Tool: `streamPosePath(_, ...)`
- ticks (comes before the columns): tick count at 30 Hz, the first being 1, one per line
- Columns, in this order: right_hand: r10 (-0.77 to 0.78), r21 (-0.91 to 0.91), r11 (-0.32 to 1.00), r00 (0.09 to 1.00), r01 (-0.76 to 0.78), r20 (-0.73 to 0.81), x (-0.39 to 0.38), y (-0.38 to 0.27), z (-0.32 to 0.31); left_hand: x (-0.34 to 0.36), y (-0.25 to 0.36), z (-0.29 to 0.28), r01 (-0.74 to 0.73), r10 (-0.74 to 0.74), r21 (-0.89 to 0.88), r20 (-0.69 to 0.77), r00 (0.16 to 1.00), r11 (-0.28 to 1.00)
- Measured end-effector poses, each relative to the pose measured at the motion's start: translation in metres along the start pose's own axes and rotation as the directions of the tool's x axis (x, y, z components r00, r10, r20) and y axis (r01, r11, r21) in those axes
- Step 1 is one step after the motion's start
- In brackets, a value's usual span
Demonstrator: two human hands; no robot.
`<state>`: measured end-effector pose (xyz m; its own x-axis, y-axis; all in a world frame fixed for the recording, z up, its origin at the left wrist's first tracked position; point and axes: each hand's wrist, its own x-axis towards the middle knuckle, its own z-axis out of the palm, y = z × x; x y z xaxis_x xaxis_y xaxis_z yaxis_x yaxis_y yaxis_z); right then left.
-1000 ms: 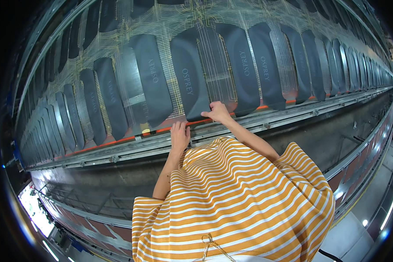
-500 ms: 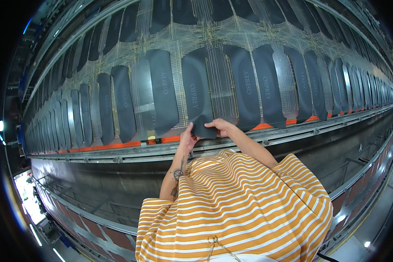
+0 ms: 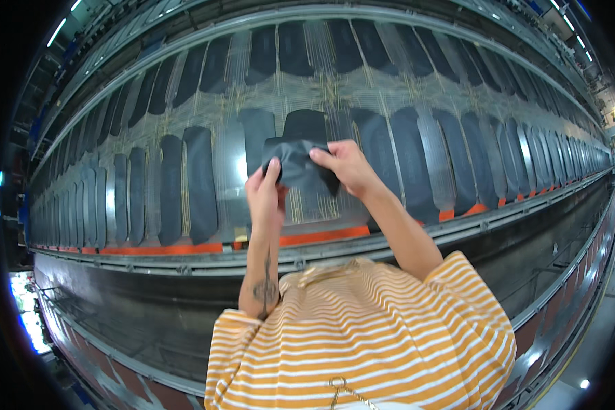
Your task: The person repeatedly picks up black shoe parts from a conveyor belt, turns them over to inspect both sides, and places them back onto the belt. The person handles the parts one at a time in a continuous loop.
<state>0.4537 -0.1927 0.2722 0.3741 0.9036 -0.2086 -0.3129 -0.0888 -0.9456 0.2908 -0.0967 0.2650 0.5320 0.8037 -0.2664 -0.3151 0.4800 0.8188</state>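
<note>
Both hands have moved away from the body since half a second ago, pulling up the near end of one dark gray sheet (image 3: pixel 299 162). It looks thin and bendy, with soft creases and a shiny patch in the bent part. Its far end is rounded and sits over the worktop (image 3: pixel 312 205); whether that end touches it, I cannot tell. Thin printed lines now show on the worktop where the near end was.

Both arms reach forward, the right one slanting in to the left. The left hand (image 3: pixel 264 198) pinches the sheet's left edge, thumb on top. The right hand (image 3: pixel 350 169) has its thumb on top near the right edge and its other fingers mostly hidden. So the sheet is stretched between the two hands, beside other dark sheets (image 3: pixel 199 184).
</note>
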Motion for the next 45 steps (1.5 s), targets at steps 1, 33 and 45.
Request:
streamPosePath(1, -0.007, -0.022, 1.0, 0.999, 0.008, 0.032, -0.009, -0.025, -0.002, -0.015, 0.014, 0.01, 0.013, -0.003, -0.091, 0.107, 0.994, 0.996)
streamPosePath(33, -0.021, -0.533, 0.845, 1.0, 0.025, 0.014, 0.291, 0.054, -0.191, -0.091, -0.256, -0.071, 0.144, -0.401, -0.483, -0.485, 0.777, 0.864)
streamPosePath(45, -0.212, -0.609, 0.775, 0.977, 0.169, 0.003, 0.382, 0.123, -0.134, -0.037, -0.313, -0.062, 0.051, -0.362, -0.443, -0.654, 0.665, 0.895)
